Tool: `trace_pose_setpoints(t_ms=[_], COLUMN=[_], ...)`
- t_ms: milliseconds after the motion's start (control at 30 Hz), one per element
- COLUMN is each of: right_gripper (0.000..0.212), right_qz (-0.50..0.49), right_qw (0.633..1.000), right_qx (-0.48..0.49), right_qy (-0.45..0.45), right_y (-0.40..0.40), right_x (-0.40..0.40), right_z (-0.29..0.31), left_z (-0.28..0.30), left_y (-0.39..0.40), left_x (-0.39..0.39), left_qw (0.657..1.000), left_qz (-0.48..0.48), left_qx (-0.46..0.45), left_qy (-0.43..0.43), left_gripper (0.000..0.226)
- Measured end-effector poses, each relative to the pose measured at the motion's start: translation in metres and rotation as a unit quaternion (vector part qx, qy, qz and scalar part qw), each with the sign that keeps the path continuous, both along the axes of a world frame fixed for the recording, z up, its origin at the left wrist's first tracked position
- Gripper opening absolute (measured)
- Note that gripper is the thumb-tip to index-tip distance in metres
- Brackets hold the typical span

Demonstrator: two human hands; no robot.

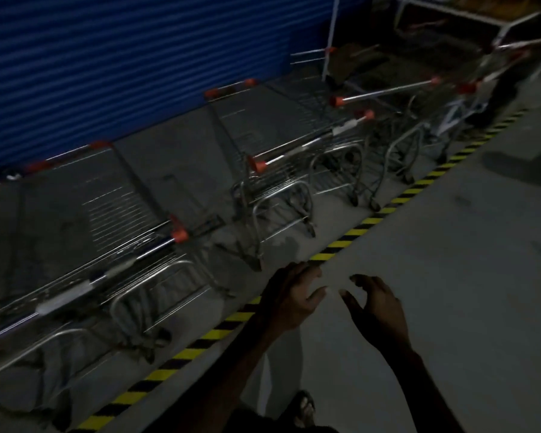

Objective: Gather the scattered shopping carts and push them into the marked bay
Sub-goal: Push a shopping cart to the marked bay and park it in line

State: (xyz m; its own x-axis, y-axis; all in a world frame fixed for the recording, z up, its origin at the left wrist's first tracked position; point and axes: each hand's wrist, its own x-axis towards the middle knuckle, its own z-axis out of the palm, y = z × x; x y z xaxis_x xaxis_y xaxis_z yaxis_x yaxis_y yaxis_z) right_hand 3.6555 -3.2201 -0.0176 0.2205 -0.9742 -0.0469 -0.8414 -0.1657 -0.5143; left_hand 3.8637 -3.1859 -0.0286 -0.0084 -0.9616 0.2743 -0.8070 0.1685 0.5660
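Hovering empty with fingers loosely spread, left hand (289,295) and right hand (377,303) face stiff, heavy-looking steel-wire shopping carts (272,157); grip red-capped handlebar (310,142).

Dim, underexposed; far edges apparently motion-blurred.

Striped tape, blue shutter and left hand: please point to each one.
Striped tape (364,225): head view, on a yellow stripe on the floor.
Blue shutter (138,64): head view, on its ribbed face.
Left hand (289,296): head view, on its back.
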Motion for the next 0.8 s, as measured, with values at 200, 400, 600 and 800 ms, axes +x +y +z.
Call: trace_pose_setpoints(t_ms=[200,400,600,800], right_gripper=[0.049,0.047,0.05,0.05], right_qz=[-0.033,-0.036,-0.004,0.035], right_qw=[0.999,0.999,0.999,0.998], right_qx=[0.019,0.035,0.032,0.011], right_qy=[0.005,0.002,0.041,0.055], right_y=[-0.045,-0.114,-0.206,-0.314], right_x=[-0.046,-0.054,-0.053,-0.035], right_z=[-0.001,0.002,0.008,0.024], left_z=[-0.002,-0.008,-0.001,0.016], left_y=[-0.056,-0.136,-0.216,-0.3], left_x=[-0.03,-0.018,-0.008,0.021], left_qw=[0.999,0.999,0.998,0.996], left_qz=[-0.019,-0.007,0.036,0.075], left_qx=[0.035,0.045,0.053,0.042], left_qy=[0.022,-0.005,0.022,0.032], left_gripper=[0.025,0.024,0.028,0.032])
